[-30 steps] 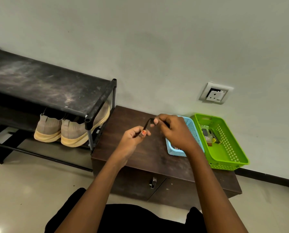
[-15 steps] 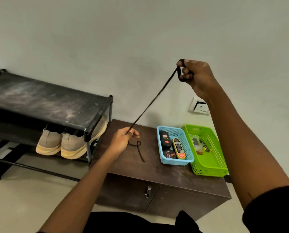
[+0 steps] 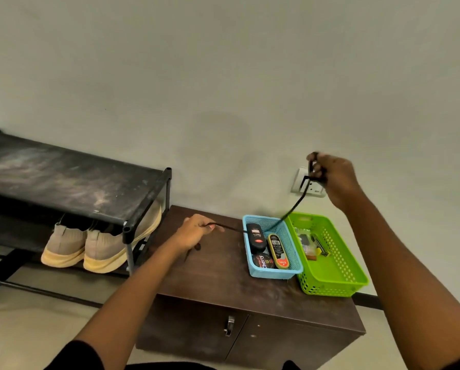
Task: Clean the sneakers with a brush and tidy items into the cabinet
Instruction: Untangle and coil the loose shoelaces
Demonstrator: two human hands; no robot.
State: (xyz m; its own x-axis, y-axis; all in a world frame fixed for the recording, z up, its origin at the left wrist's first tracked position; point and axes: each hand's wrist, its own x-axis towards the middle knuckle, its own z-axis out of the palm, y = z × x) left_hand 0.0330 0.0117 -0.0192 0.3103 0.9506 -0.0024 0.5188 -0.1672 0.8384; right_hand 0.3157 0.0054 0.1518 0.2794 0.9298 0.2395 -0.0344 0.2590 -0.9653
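**Slack comes into the shoelace (image 3: 293, 209) as the right hand (image 3: 333, 177) drops**

Half a second back the right hand was high in the frame and the shoelace ran taut in one straight slant. Now that hand is lower, at middle right, in front of the wall socket (image 3: 297, 182), and the shoelace bends instead of running straight.

Its fingers are curled around the black shoelace. The hand is blurred, so the lace looks looped round them, but I cannot tell how many turns. From there the lace slopes down and left into the blue basket (image 3: 274, 275), dipping over the black polish tube (image 3: 255, 236), then runs left to the left hand (image 3: 196, 231). That hand pinches it between thumb and forefinger above the cabinet (image 3: 210, 284), at centre frame. A short loose end hangs below the pinch.

A round tin (image 3: 263, 261) and a yellow-labelled tube (image 3: 277, 249) also lie in the blue basket. The green basket (image 3: 338, 287) stands just beside it on the right.

The sneakers (image 3: 90, 249) sit side by side, heels outward, on a lower shelf of the shoe rack (image 3: 63, 177), at lower left.
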